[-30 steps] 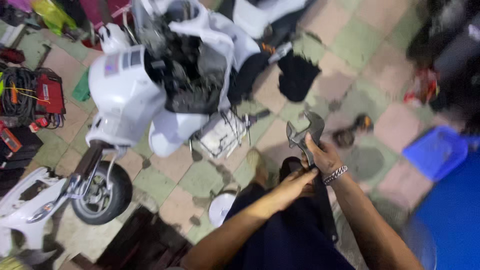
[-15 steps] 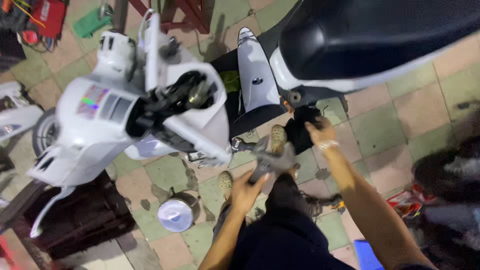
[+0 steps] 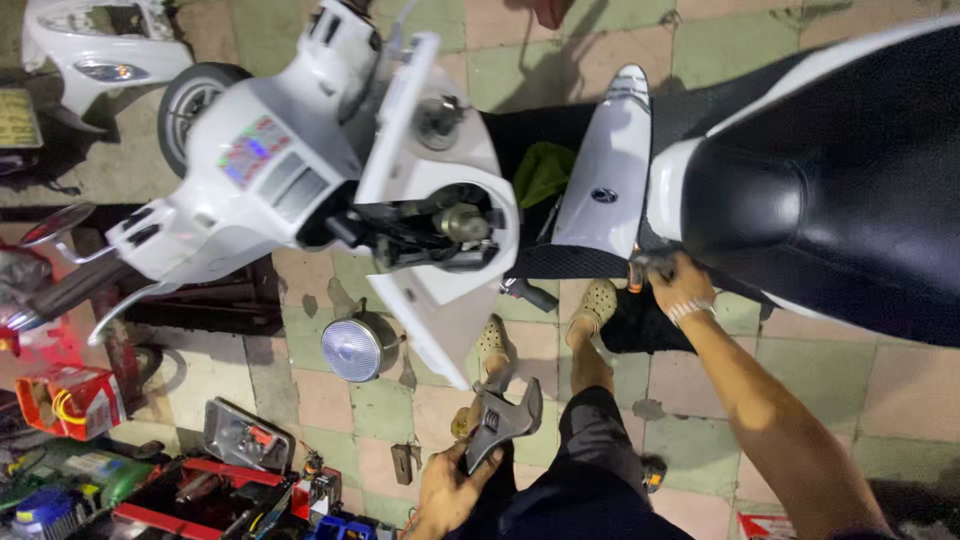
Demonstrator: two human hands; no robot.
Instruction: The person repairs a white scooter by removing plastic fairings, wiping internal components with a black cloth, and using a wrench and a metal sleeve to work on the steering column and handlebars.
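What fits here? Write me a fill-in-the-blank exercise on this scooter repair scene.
1. The left hand holds a dark metal adjustable ____.
2. The right hand rests beside the scooter's black ____.
3. The round chrome headlamp lies on the tiled ____.

Missing words: wrench; seat; floor

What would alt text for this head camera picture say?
Seen from above, a person's left hand grips an adjustable wrench, while the right hand touches a white scooter at its black seat. A detached headlamp lies on the tiled floor.
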